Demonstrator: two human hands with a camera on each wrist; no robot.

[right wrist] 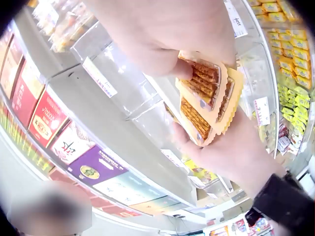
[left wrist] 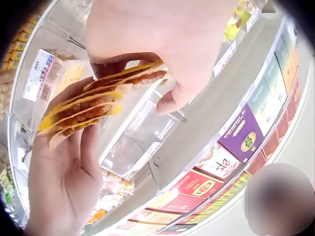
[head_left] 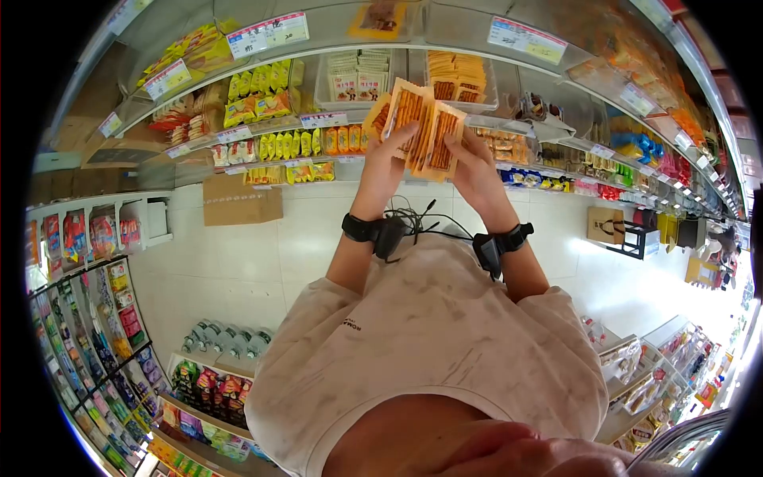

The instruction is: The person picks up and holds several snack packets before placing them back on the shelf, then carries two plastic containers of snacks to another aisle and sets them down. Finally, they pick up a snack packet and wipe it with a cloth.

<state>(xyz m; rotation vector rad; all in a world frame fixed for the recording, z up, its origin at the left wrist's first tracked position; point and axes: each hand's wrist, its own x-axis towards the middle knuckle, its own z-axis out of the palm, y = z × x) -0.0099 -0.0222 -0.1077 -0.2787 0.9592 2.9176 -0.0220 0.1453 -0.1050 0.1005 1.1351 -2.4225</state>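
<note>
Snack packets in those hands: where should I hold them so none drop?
Grip the snack packets by their side edges, left hand from the left, right hand from the right, thumbs in front, fingers behind. They are thin, flat and fanned out, so pinching one edge might let some slip.

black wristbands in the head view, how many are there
2. The left wristband is round the person's left wrist and the right wristband is round the right wrist, both between the hands and the sleeves. Neither is fully hidden.
</note>
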